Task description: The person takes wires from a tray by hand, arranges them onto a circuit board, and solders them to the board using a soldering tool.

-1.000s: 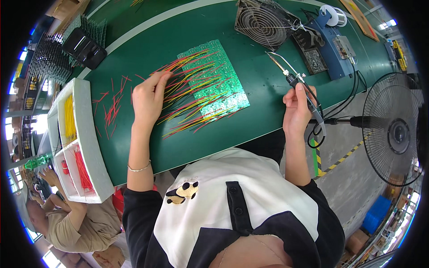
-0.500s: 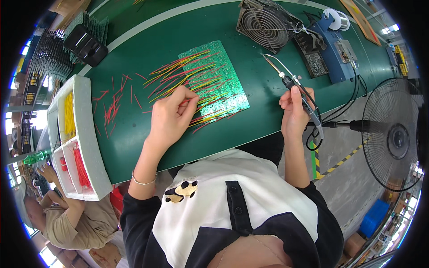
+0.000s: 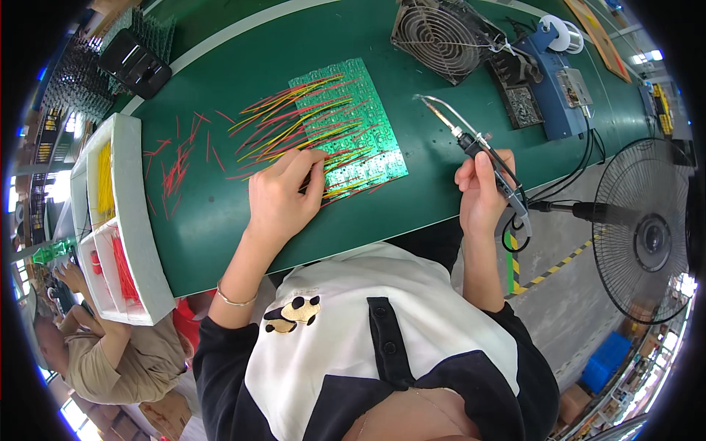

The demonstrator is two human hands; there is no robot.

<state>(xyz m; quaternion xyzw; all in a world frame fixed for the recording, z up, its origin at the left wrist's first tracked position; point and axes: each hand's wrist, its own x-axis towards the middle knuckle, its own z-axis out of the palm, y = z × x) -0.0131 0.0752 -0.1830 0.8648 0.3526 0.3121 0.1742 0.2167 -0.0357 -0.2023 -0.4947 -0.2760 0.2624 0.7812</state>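
My left hand is closed in a pinch over the left edge of a green circuit board panel, on a thin wire mostly hidden by the fingers. Rows of red and yellow wires lie across the panel, their free ends pointing left. Held in my right hand is a soldering iron with a curved metal feed tube alongside. Its tip points up and left, in the air right of the panel and apart from it.
Loose red wire pieces lie left of the panel. Beyond them stands a white foam box of yellow and red wires. A dusty fan and a blue solder-feeding unit stand back right. A pedestal fan and another person flank the bench.
The soldering iron in my right hand has moved a little left, toward the panel. My left hand keeps its pinch at the panel's edge, turned slightly. The whole view has shifted slightly.
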